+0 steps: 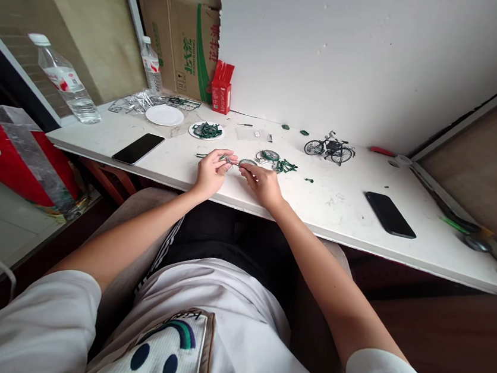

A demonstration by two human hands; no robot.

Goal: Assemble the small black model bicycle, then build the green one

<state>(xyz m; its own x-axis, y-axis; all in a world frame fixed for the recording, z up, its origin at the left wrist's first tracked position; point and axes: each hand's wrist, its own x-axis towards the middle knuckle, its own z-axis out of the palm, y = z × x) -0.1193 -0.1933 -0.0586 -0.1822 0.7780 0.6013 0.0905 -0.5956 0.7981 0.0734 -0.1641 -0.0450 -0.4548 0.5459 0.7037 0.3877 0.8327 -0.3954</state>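
My left hand [212, 171] rests on the white table [345, 206] with its fingers pinched on a small green and metal model part [224, 159]. My right hand [263, 183] lies just to its right, fingers closed around a small model wheel [248, 163]. The two hands nearly touch. Right behind them lies a half-built green model bicycle [275, 160] with loose green parts. A finished dark model bicycle [330, 148] stands farther back to the right.
A black phone [138, 148] lies at the left, another phone [389, 214] at the right. A white lid [164, 115], a dish of green parts [207, 130], a red box [221, 87], two water bottles [65, 81], plastic bags and a cardboard box [179, 41] stand at the back left.
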